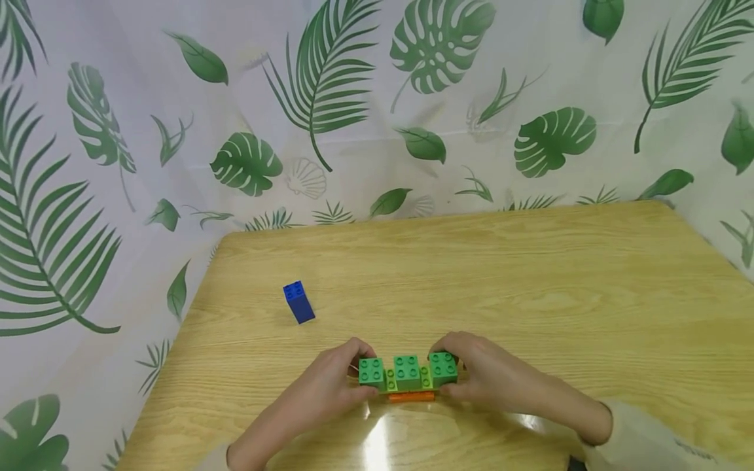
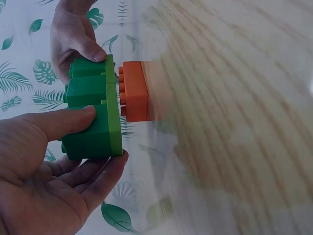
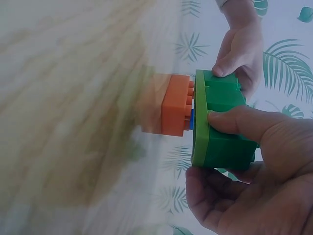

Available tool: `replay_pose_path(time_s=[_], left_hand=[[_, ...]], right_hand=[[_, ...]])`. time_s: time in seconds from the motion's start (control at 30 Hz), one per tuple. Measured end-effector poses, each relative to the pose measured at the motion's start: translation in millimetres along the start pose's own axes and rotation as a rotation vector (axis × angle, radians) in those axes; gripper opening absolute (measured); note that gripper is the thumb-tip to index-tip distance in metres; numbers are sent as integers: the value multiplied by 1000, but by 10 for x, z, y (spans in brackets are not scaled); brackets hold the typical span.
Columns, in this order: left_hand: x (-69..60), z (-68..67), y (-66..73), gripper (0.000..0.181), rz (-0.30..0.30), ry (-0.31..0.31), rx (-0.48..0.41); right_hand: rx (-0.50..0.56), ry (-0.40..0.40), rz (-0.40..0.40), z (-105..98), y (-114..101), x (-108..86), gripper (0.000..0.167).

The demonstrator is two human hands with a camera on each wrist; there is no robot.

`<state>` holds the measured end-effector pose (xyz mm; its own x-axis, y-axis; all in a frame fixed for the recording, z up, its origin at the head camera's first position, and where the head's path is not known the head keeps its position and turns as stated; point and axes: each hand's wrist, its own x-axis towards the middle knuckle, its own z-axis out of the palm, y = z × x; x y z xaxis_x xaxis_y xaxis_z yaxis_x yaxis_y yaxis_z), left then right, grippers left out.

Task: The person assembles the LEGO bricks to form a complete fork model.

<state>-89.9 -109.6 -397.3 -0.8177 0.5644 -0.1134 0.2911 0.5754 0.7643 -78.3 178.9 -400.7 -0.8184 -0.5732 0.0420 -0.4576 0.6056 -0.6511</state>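
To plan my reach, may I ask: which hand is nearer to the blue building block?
Left. The left hand lies on the person's side of the blue building block, slightly to its right; the right hand is much farther right.

Beneath the green plastic brick row (image 1: 406, 374), orange oblong plastic brick (image 1: 411, 397); at its ten o'clock, blue oblong plastic block (image 1: 300, 305).

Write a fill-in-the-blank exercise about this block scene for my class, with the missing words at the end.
1. The left hand and right hand grip end blocks coloured ____.
2. Counting those, the light green plate carries ____ such blocks.
3. Below the plate sits a brick coloured ____.
4. Away from both hands, a tall block coloured ____ stands on the table.

Missing words: green; three; orange; blue.
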Motion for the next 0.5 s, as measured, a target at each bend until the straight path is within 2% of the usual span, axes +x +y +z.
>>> replay_pose_path(time_s=[0.5], left_hand=[[-8, 32, 5, 37, 31, -41, 61]], right_hand=[[-40, -6, 7, 59, 29, -6, 37]])
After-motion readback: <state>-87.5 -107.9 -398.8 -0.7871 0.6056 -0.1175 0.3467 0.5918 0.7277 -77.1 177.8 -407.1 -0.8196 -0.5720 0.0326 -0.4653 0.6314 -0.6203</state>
